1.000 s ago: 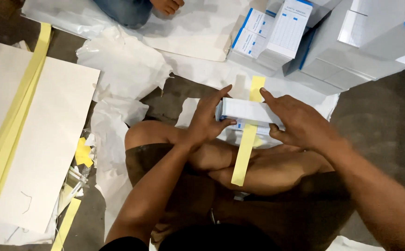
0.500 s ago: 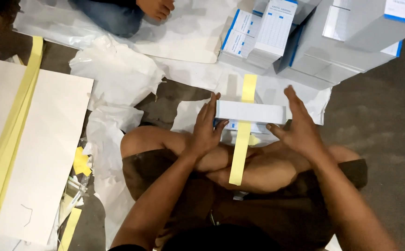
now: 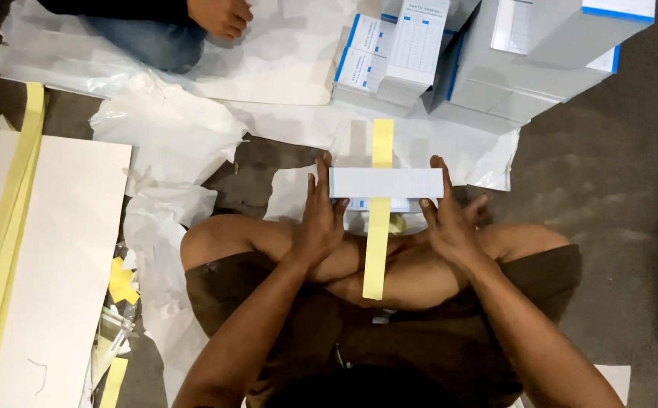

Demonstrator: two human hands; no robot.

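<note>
A white stack of cards [image 3: 386,183] stands on edge in front of my crossed legs, squeezed between both palms. My left hand [image 3: 320,219] presses flat against its left end and my right hand [image 3: 446,215] against its right end. A long yellow paper strip [image 3: 379,227] runs under the stack, from the floor beyond it back over my shin. More blue-and-white printed cards show just beneath the stack.
Grey boxes [image 3: 510,60] and blue-and-white card packs [image 3: 393,53] are piled at the far right. Crumpled white paper [image 3: 170,136] covers the floor. A white board [image 3: 42,257] with yellow strips [image 3: 4,227] lies left. Another person's foot [image 3: 219,15] is at the top.
The stack has been turned level and squared between my palms. My fingers, earlier curled around it, now lie flat on its ends, and the yellow strip hangs straight beneath.
</note>
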